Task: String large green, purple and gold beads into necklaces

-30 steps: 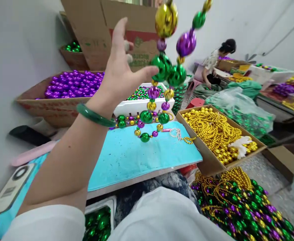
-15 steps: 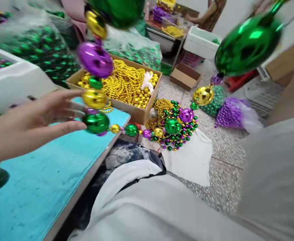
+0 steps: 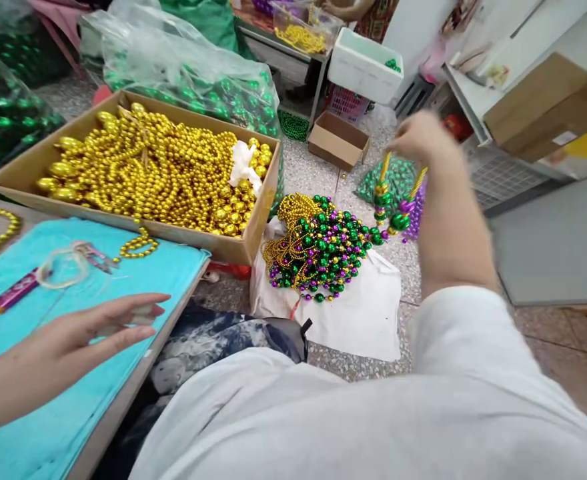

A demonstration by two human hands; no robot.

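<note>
My right hand (image 3: 418, 137), arm stretched out to the right, is closed on a bead necklace (image 3: 400, 221) of green, purple and gold beads, which hangs down from it. Its lower end reaches toward a pile of bead necklaces (image 3: 331, 247) on a white sheet (image 3: 368, 313) on the floor; whether it touches the pile I cannot tell. Over the blue cloth (image 3: 138, 380), my left hand (image 3: 123, 327) is open with nothing in it. Pliers (image 3: 98, 257), a loop of clear line (image 3: 63, 267) and a purple packet (image 3: 13, 293) lie on that cloth.
A cardboard box (image 3: 258, 233) full of gold beads stands at the cloth's far edge. Behind it are bags of green beads (image 3: 233, 100). Farther off are a small open carton (image 3: 338, 143), a white foam box (image 3: 366, 67) and another person's arm (image 3: 348, 10).
The necklace has gone from close before the camera to above the floor pile at right. My right hand has come into view. My left hand has come away from the beads and moved lower.
</note>
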